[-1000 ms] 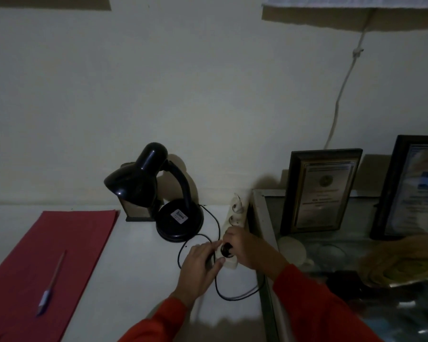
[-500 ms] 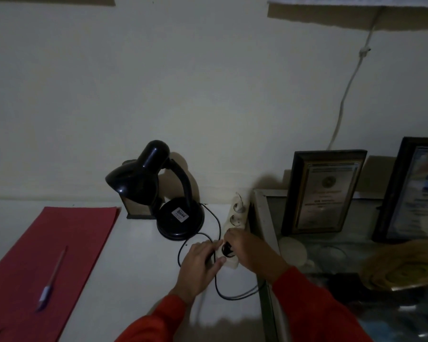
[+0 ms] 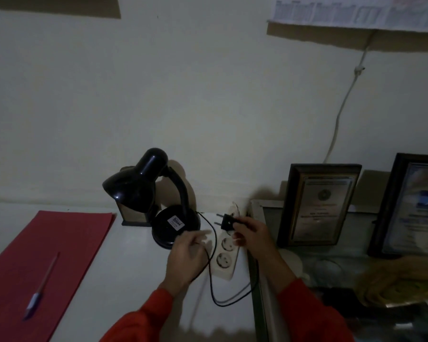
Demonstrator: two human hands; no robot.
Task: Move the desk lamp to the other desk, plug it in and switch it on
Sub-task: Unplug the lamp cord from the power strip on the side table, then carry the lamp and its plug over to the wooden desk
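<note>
A black desk lamp [image 3: 158, 193] stands unlit on the white desk [image 3: 124, 272] near the wall, its shade pointing left. My right hand [image 3: 253, 236] holds the lamp's black plug [image 3: 226, 222] in the air above the white power strip [image 3: 225, 253], prongs pointing left and out of the sockets. The black cord [image 3: 213, 287] loops down over the desk. My left hand [image 3: 185, 255] hovers beside the strip near the lamp's base, fingers loosely spread over the cord, holding nothing that I can see.
A red folder [image 3: 47, 262] with a pen [image 3: 43, 287] on it lies at the left. A small box [image 3: 134, 213] stands behind the lamp. To the right is a glass-topped desk [image 3: 265, 292] with two framed certificates [image 3: 316, 206].
The right hand has pulled the plug out of the power strip and lifted it. The left hand has come off the strip and moved slightly left.
</note>
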